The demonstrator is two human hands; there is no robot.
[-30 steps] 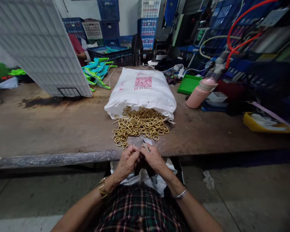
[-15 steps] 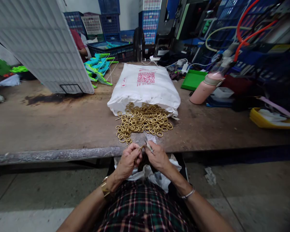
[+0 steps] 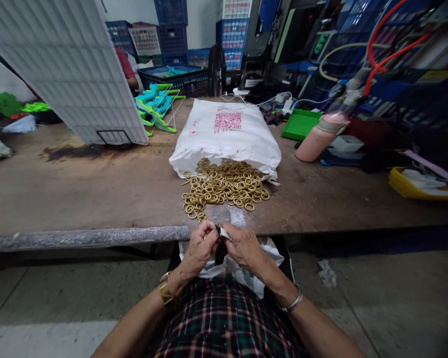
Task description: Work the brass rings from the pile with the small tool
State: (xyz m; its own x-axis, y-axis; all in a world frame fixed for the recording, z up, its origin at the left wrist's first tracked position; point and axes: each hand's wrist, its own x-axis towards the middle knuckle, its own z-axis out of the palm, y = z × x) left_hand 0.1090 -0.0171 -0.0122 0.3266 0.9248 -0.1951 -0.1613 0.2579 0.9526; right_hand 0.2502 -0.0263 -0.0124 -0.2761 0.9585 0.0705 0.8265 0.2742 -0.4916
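Centrally on the desk (image 3: 97, 199), the head view shows a white sack (image 3: 229, 136), its mouth facing the near edge, gold-coloured rings (image 3: 224, 188) inside and spilling out. By that edge, the right hand (image 3: 245, 244) pinches a small pale tool (image 3: 224, 233), slanting, dark tip leftward; the left hand's (image 3: 198, 247) fingertips press together, contents hidden.

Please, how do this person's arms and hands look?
The left hand and right hand are ungloved, and both forearms are without sleeves. A wide gold-coloured metal band, possibly a watch, circles the left wrist; a slim silver-coloured metal bangle circles the right wrist.
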